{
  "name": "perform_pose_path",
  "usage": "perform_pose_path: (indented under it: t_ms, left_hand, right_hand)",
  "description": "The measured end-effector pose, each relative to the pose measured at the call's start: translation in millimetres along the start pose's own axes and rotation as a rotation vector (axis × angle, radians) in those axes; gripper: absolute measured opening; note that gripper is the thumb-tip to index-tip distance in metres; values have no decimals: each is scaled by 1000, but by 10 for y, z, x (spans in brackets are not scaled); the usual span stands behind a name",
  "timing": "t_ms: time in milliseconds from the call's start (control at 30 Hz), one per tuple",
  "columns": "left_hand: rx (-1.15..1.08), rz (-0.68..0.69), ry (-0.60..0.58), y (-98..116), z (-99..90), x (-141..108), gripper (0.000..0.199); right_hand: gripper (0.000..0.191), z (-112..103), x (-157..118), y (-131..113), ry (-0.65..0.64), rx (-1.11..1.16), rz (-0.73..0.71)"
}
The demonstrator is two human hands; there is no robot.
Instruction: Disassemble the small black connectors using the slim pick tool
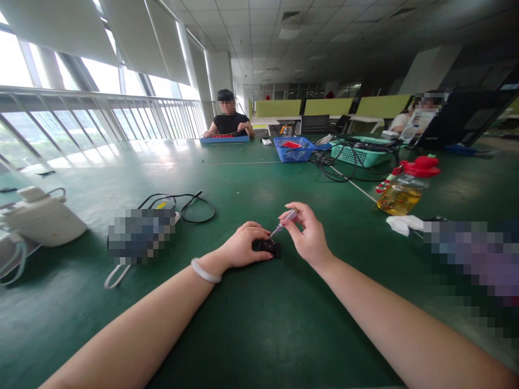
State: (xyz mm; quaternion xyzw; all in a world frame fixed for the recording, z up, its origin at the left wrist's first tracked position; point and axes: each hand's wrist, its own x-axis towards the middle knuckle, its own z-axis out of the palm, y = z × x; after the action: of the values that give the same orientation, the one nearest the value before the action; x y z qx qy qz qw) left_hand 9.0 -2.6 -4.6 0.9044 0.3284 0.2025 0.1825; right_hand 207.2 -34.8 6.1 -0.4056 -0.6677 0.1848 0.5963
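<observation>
A small black part [273, 247] lies flat on the green table in front of me. My left hand [248, 245] grips it from the left, fingers on its far side and thumb on its near side. My right hand [307, 233] pinches a small screwdriver [288, 216] with a pale handle. The screwdriver slants down to the left, its tip at the top of the black part near my left fingertips. Whether the tip touches the part is too small to tell.
On the green table [243, 324] are a pixelated device [141, 232] with a black cable, a white container [44, 216], a red-lidded bottle [401, 194], a blue basket [292, 150] and a green basket [359, 154]. A person [227, 121] sits across; another is at the back right.
</observation>
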Motion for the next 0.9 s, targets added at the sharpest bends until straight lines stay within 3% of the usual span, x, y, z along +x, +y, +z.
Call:
perform_pose_path:
  t_ms: [333,900]
  left_hand:
    - [-1,0,-15,5,-6,-1,36]
    - [-11,-9,-12,-2,-2,-1,37]
  right_hand:
    - [27,-25,8,-38,131,154,-17]
    - [31,-39,11,-27,-10,153,-8]
